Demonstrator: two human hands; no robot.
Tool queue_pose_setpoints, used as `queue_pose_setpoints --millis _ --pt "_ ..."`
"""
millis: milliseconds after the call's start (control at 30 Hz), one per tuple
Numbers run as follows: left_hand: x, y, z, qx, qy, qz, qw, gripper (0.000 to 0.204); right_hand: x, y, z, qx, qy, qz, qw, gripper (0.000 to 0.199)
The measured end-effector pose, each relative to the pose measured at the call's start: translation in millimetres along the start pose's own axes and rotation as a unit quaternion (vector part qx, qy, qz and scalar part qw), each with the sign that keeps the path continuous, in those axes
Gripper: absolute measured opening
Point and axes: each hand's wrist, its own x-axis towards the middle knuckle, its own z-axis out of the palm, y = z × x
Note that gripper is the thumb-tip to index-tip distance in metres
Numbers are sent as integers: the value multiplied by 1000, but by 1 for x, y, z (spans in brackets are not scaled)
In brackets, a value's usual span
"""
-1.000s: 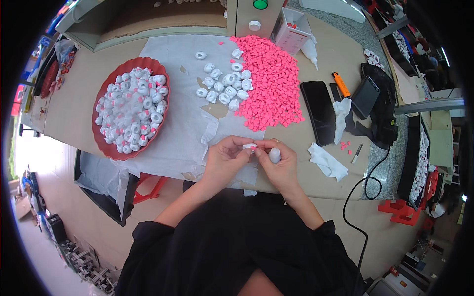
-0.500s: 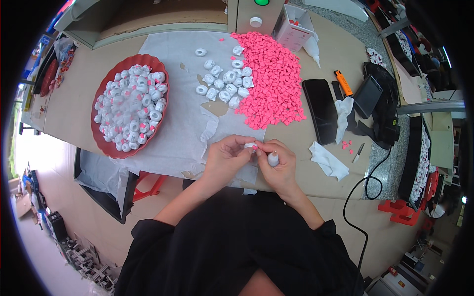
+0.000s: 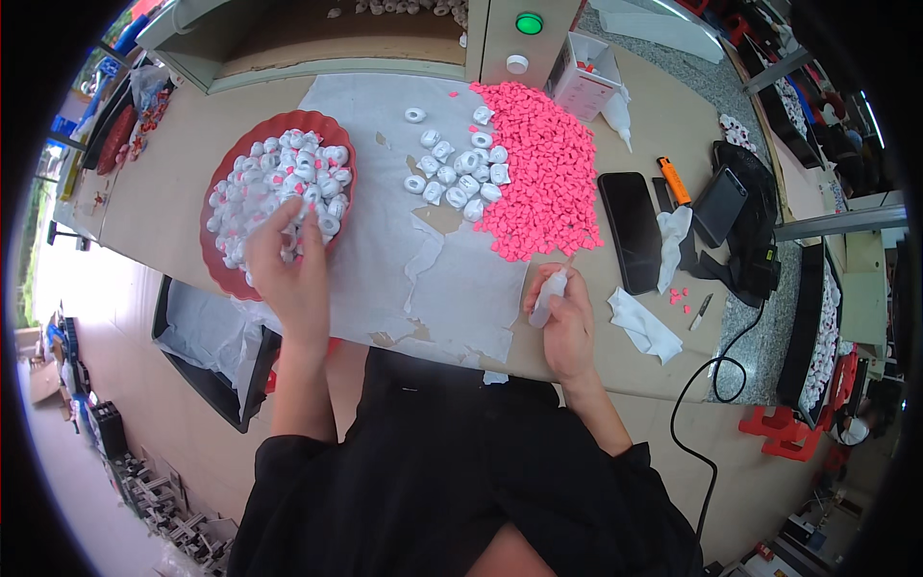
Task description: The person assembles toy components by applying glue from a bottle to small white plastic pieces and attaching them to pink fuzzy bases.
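My left hand (image 3: 291, 274) reaches over the near right side of a red scalloped bowl (image 3: 223, 277). Its thumb and fingers are apart at the heap of small white rounded pieces (image 3: 281, 159), many bearing pink bits. Whether its fingertips touch a piece is hard to make out. In my right hand (image 3: 569, 332), closed near the table's front edge, is a small white squeeze bottle (image 3: 548, 296), its narrow tip pointing up toward a big pile of small pink pieces (image 3: 546, 173). Left of that pile lie several loose white pieces (image 3: 447, 174) on a white sheet (image 3: 375, 250).
A black phone (image 3: 627, 231), crumpled white tissue (image 3: 642, 325), an orange cutter (image 3: 674, 181) and a dark device (image 3: 719, 209) lie to the right. Behind them stand a white box (image 3: 584, 87) and another white bottle (image 3: 618, 117). A cabinet with a green button (image 3: 529, 24) borders the back.
My hands have parted. The left moved from the white piece held at the middle out to the bowl; the right shifted slightly right with the bottle, now more upright. The view shifted a little.
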Motion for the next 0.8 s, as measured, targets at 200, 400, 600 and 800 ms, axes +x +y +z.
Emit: queue_pose_setpoints --millis 200,400,600,800 --pt "-13 29 50 -9 -142 196 970 20 1 -8 4 23 0 13 1000 27" --pt "-28 40 93 11 -255 175 951 23 5 -22 1 146 33 31 988 27" --pt "-26 37 89 -50 -242 149 957 22 10 -26 -19 140 95 -64 983 31" --pt "-55 44 60 -486 -387 -276 733 22 16 -26 -19 175 50 -112 977 22"
